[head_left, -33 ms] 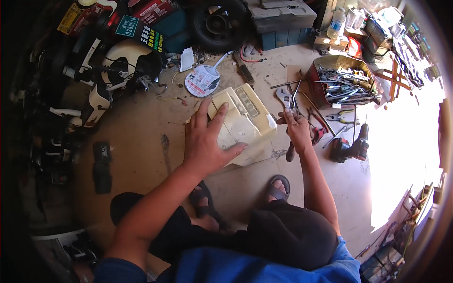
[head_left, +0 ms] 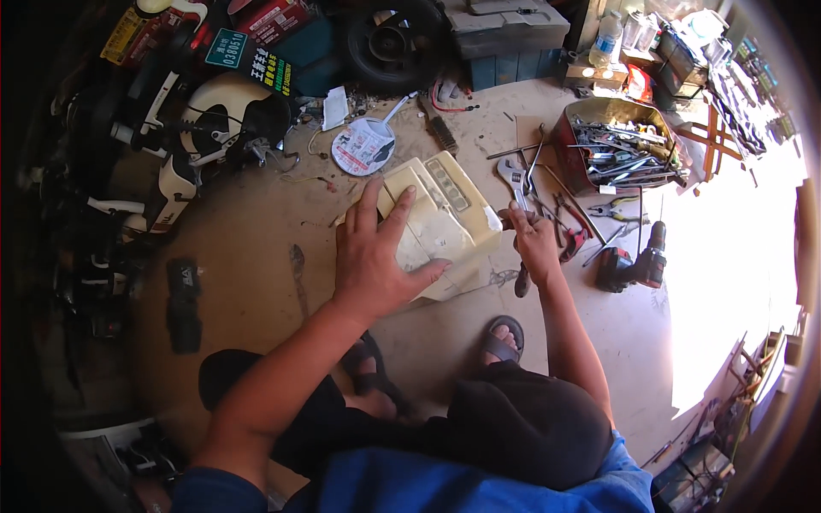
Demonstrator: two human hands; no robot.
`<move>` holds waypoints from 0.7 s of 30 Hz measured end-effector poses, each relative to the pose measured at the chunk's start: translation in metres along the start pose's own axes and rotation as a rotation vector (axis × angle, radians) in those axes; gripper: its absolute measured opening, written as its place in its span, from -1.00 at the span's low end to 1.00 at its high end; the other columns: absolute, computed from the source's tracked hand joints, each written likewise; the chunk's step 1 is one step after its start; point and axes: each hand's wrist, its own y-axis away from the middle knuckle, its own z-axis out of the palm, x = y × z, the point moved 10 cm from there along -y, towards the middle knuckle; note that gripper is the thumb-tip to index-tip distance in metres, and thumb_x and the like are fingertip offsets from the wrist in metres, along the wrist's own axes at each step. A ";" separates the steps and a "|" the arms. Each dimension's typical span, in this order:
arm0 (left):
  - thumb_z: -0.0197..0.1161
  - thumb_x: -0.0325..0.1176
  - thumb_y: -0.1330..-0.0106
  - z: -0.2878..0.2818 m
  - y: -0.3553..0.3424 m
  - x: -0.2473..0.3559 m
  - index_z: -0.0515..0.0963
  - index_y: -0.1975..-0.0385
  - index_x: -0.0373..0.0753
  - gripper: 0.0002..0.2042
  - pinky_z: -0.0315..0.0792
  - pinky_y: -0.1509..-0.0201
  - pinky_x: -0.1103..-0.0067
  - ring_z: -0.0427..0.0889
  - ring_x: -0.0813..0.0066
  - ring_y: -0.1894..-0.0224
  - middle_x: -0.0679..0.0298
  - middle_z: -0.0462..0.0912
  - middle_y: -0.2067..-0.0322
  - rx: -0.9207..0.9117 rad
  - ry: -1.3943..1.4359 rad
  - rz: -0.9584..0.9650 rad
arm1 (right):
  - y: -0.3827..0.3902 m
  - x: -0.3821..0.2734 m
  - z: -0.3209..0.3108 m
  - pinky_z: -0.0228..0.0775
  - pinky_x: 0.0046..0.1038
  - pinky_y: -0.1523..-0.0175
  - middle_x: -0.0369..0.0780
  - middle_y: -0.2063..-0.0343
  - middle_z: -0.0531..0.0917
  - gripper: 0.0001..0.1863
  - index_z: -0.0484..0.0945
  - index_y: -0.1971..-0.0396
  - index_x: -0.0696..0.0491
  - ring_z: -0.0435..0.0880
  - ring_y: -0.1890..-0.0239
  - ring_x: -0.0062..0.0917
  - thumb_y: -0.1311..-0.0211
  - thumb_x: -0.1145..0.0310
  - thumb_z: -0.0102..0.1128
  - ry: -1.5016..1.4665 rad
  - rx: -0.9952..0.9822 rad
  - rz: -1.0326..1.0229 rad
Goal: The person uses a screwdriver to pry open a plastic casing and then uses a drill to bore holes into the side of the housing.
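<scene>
Our left hand point(head_left: 373, 261) spreads over a cream plastic box point(head_left: 440, 235) on the floor point(head_left: 436, 338).
Its yellowed top carries grooves and a grey-edged oblong panel point(head_left: 447, 185); our left fingers rest unclenched, and we cannot tell what our right hand point(head_left: 536, 244), fingers curled, grasps beside it.

Lettering marks a green plate point(head_left: 227, 49), a black panel point(head_left: 272, 71) beside it and a round white fan point(head_left: 363, 147).

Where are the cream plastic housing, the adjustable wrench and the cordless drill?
Cream plastic housing point(head_left: 441, 229): head view, on the middle of its upper face.
Adjustable wrench point(head_left: 513, 176): head view, on its metal head.
Cordless drill point(head_left: 651, 269): head view, on its motor body.
</scene>
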 end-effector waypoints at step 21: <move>0.70 0.14 0.09 0.007 0.020 0.031 0.33 -0.57 -0.21 0.16 0.11 -0.61 -0.04 0.24 -0.20 -0.56 -0.13 0.26 -0.53 -0.111 -0.236 0.078 | 0.069 0.143 0.004 0.62 -0.21 0.01 -0.04 0.25 0.82 -0.64 0.75 0.01 0.06 0.82 0.19 -0.18 -0.66 0.09 0.14 0.226 0.142 -0.120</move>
